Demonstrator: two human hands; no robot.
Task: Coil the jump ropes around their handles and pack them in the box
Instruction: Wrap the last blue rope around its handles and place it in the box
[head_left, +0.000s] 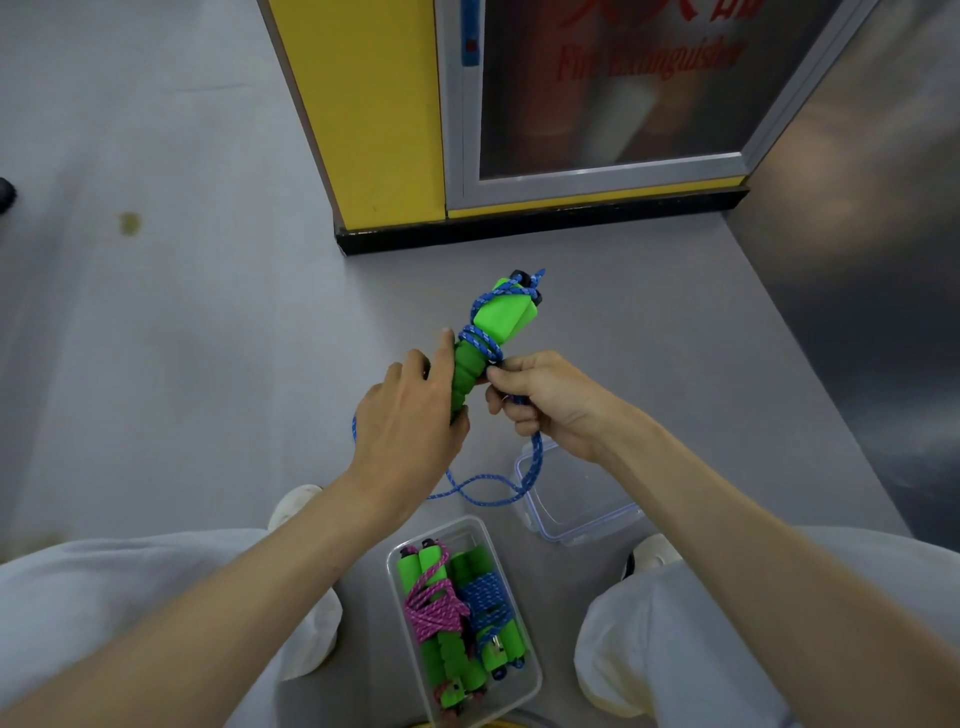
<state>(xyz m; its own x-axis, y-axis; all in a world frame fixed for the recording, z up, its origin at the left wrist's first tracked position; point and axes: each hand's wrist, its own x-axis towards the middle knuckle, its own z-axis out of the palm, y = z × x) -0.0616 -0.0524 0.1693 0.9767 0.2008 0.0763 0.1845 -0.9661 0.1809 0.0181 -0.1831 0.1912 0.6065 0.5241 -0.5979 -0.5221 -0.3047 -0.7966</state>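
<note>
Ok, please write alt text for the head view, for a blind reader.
The left hand grips green handles while the right hand pinches the blue rope coiled partly around them. Below, a clear box on the grey floor holds two coiled ropes; its lid lies beside it.

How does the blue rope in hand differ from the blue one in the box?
Held blue rope: few turns, slack hanging below; left hand grips its handles, right hand the rope. Boxed blue rope: fully coiled, lying in the box. Both have green handles.
</note>
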